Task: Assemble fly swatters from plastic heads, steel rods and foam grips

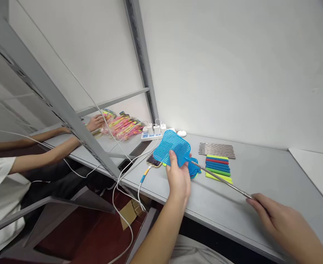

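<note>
One grey table [260, 172], long. One slim metal rod [222, 179], above the table, reaching the neck of one blue perforated swatter head [168, 143]; from where I stand, the left hand [178, 178] has its fingers gripping the head, the right hand [278, 214] its fingers wrapped round the rod. One row of silvery rods [217, 150], flat. One row of coloured tubes [218, 168], just beside.

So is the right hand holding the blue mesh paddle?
No, the left hand grips the blue mesh paddle, while the right hand holds the metal rod.
</note>
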Action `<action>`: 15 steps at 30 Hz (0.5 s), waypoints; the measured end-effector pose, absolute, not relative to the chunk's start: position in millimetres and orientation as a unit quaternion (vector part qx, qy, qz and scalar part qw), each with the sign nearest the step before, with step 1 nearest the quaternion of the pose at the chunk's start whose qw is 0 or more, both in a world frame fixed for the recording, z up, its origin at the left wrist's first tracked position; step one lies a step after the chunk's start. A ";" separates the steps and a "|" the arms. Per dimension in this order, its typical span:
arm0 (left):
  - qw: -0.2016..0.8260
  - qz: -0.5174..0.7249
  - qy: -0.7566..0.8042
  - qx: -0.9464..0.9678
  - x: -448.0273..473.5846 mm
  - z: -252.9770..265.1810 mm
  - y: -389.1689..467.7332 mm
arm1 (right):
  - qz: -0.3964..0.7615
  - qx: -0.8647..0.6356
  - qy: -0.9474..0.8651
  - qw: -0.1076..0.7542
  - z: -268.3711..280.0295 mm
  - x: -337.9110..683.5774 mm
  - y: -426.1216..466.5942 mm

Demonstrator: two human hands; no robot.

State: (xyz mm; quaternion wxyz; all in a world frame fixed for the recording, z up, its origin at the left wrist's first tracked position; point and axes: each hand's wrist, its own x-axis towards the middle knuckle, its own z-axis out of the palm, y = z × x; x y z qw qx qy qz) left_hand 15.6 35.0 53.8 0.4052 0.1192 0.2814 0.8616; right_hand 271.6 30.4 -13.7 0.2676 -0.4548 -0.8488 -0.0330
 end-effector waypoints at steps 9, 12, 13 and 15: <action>0.376 0.862 0.309 0.143 10.9 47.5 33.3 | 0.118 -0.495 -0.851 0.129 37.4 239.1 43.4; 0.380 0.855 0.312 0.163 8.8 49.4 29.7 | 0.415 -0.415 -0.808 0.055 42.9 240.6 45.8; 0.386 0.852 0.309 0.173 9.2 51.0 28.0 | 0.512 -0.379 -0.770 0.026 41.2 241.1 47.2; 0.401 0.843 0.304 0.192 10.8 54.6 24.2 | 0.647 -0.327 -0.688 -0.021 36.6 241.7 50.5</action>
